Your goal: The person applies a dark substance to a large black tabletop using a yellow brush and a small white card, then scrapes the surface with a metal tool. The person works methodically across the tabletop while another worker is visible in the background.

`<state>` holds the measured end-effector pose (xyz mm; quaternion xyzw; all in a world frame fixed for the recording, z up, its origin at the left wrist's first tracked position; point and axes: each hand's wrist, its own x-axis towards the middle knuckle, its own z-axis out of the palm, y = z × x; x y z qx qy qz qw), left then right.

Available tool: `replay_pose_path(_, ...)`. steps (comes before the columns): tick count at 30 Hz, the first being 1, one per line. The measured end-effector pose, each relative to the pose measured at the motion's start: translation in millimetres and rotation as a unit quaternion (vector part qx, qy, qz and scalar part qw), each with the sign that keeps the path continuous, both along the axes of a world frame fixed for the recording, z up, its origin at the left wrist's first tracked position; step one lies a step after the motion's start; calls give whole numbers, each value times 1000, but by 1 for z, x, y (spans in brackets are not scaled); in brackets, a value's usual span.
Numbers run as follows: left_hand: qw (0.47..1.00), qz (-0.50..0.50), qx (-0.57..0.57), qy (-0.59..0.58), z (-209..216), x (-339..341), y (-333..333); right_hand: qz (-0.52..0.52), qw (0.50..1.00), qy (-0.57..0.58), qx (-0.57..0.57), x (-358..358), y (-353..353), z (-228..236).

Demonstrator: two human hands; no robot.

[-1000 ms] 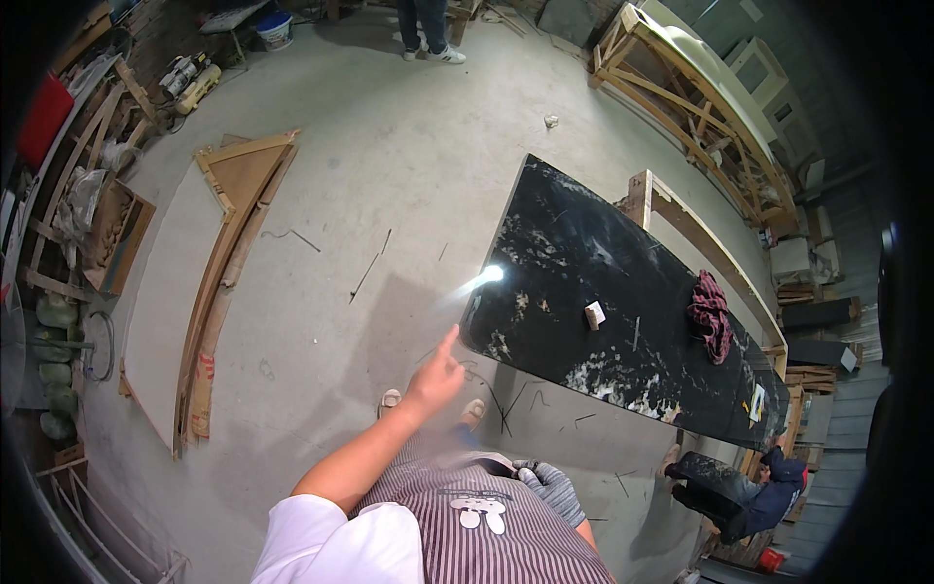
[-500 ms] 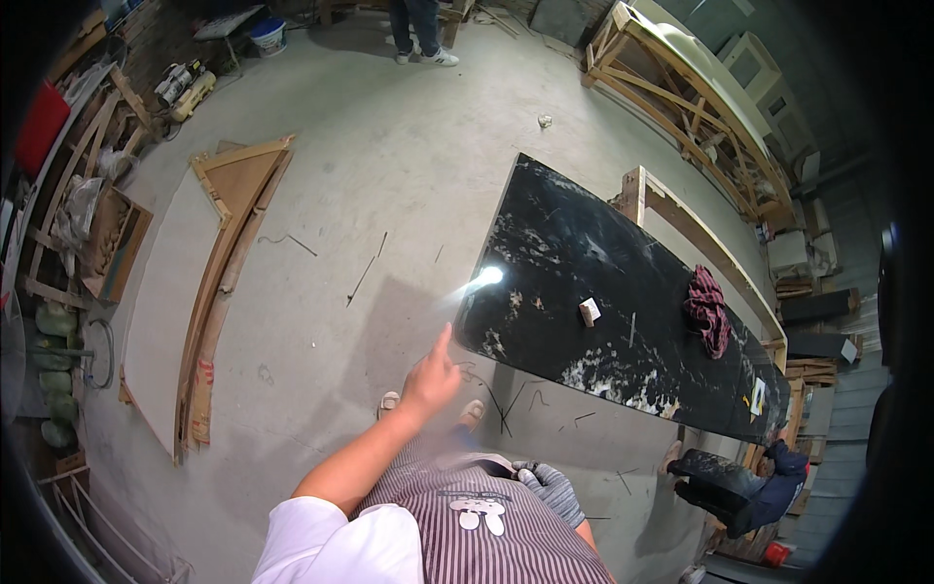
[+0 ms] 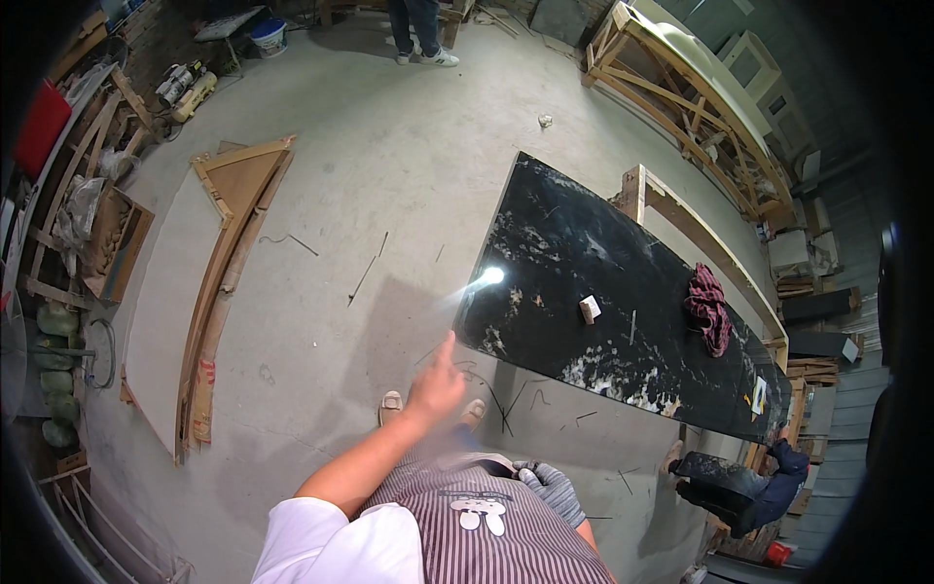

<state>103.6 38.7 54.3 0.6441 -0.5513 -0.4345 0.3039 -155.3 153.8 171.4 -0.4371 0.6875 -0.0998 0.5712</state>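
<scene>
My left hand (image 3: pixel 436 385) is bare and held out in front of me. Its index finger stretches toward the near left corner of a black, white-veined stone slab (image 3: pixel 545 341), with the other fingers folded in; it holds nothing and appears just short of the slab's edge. Against my waist rests my right hand (image 3: pixel 552 490) in a grey knit glove, fingers curled beside a dark patch at the top of my striped apron (image 3: pixel 457 545). What those fingers grip, if anything, is hidden. On the slab lie a small white-topped block (image 3: pixel 590 310) and a crumpled dark red cloth (image 3: pixel 708 310).
A person in dark clothes (image 3: pixel 769 490) bends at the slab's right end. Another person's legs (image 3: pixel 416 29) stand far off. Wooden frames support the slab and a pale panel (image 3: pixel 180 302) at left. Thin rods (image 3: pixel 362 280) lie on the floor. A blue-rimmed bucket (image 3: pixel 268 37) stands at the back.
My left hand has shifted slightly down and to the right, its finger still extended. My right hand and the things on the slab look the same.
</scene>
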Motion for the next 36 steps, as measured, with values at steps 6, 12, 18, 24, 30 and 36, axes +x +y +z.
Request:
replay_pose_path(6, 998, 33, -34, 39, 4, -4, 5, -23, 999, -22, 7, -1, 3, -1)
replay_pose_path(12, 997, 2, 42, 65, 20, -7, 3, -28, 999, -33, 7, -5, 7, -6)
replay_pose_path(18, 995, 27, 15, 99, 8, -10, 12, -27, 999, -25, 15, 0, 4, 0)
replay_pose_path(24, 989, 26, 33, 139, 12, -15, 17, -22, 999, -22, 17, -3, 5, -1)
replay_pose_path(30, 990, -14, -20, 142, -2, -26, 19, -11, 1000, -26, 6, -3, 6, 1)
replay_pose_path(36, 988, -21, -21, 152, 7, -28, 21, -7, 1000, -15, 9, -2, 5, 6)
